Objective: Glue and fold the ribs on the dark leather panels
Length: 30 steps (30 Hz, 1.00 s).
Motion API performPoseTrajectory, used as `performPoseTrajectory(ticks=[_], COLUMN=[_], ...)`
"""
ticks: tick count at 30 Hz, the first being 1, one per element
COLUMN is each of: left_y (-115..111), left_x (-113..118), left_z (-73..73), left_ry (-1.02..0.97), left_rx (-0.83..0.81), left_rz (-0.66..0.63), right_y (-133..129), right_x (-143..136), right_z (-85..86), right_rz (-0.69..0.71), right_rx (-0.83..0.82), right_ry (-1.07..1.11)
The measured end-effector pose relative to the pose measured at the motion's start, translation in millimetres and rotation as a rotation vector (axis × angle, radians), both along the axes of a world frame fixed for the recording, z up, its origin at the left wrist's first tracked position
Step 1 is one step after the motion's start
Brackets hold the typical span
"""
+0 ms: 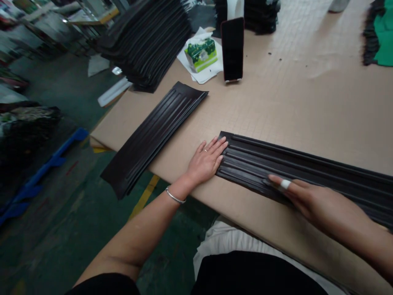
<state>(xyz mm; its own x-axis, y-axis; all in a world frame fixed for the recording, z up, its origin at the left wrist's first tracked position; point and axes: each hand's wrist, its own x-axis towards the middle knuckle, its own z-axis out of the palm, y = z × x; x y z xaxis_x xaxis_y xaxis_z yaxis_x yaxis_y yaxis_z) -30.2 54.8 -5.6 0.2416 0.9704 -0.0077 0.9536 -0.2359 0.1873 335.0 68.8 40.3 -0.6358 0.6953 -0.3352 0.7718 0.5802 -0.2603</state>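
Observation:
A long dark brown ribbed panel (307, 164), leather-like, lies along the near edge of the table. My left hand (206, 162) rests flat at its left end, fingers stretched out with the tips on the panel. Over the panel's near side is my right hand (310, 198), a white band wrapped round one finger. Its fingers are pressed together near a ridge, and a small dark tip shows at them; what they hold is too unclear to name. To the left, a small stack of similar ribbed panels (156, 135) overhangs the table edge.
A phone (232, 51) stands upright at the back, beside a green tissue pack (201, 54) on white paper. A tall pile of dark panels (150, 41) occupies the table's far left corner. Green material (385, 37) lies far right. A blue rail (43, 176) is on the floor.

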Motion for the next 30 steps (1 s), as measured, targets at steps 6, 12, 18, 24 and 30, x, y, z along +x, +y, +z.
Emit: performPoseTrajectory(ticks=[6, 12, 18, 24, 30], left_y=[-1.3, -2.4, -1.8, -1.4, -1.2], left_x=[2.6, 3.9, 4.0, 3.3, 2.9], left_z=[-0.9, 3.1, 3.9, 2.9, 2.2], left_ry=[-0.021, -0.033, -0.03, -0.05, -0.072], left_rx=[0.009, -0.006, -0.005, -0.009, 0.005], left_rz=[0.013, 0.028, 0.017, 0.01, 0.011], right_y=[9.3, -23.4, -21.7, -16.1, -14.0], right_x=[-140.8, -134.3, -133.4, -147.5, -154.6], right_z=[27.0, 25.8, 23.9, 25.6, 25.6], right_rz=[0.2, 0.231, 0.246, 0.255, 0.233], right_rx=[0.024, 0.186, 0.209, 0.191, 0.187], right_ry=[-0.181, -0.31, -0.354, -0.361, -0.353])
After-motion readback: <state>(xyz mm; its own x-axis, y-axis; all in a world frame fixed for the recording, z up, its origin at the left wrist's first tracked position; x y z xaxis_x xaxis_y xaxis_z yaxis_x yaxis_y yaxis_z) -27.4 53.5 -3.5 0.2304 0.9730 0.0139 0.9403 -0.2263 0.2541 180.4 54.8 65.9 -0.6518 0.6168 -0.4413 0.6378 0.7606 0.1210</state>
